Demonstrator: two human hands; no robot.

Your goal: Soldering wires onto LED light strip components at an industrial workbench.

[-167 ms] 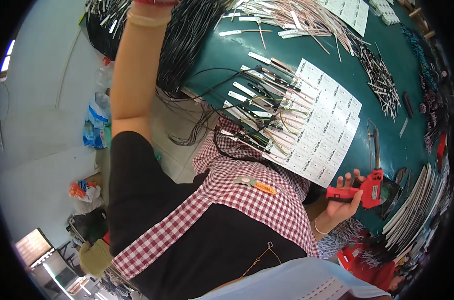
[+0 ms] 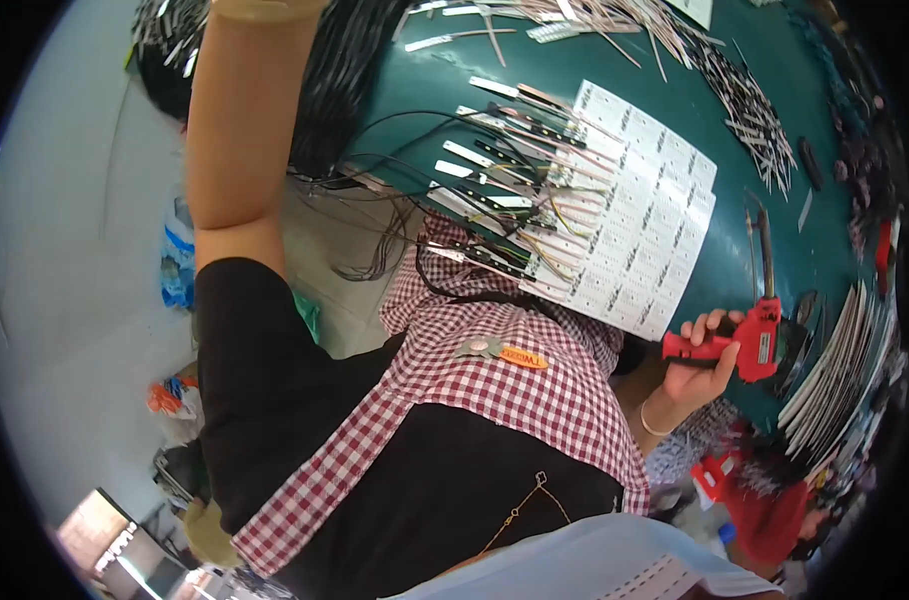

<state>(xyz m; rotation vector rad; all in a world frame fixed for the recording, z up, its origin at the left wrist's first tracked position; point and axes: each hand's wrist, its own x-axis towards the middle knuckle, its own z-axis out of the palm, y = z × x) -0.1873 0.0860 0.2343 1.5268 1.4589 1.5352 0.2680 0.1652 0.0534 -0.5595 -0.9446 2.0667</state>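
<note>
My right hand is wrapped round the handle of a red soldering gun, whose long metal tip points to the far side of the table. My left forearm reaches up past the top edge, so the left hand is out of sight; a bundle of black cables lies beside that arm. Between the arms lies a white perforated panel sheet. Along its left part rest several narrow white strips with black, pink and yellow wires, partly overlapping the sheet.
On the green table more pink-wired strips lie at the far side. A pile of black-and-white wire pieces is at the far right. Pale cables are stacked right of the soldering gun. Loose cables hang over the near-left table edge.
My left hand, just showing at the top edge before, has left the picture. The whole view has shifted a little; the right hand keeps its hold on the soldering gun.
</note>
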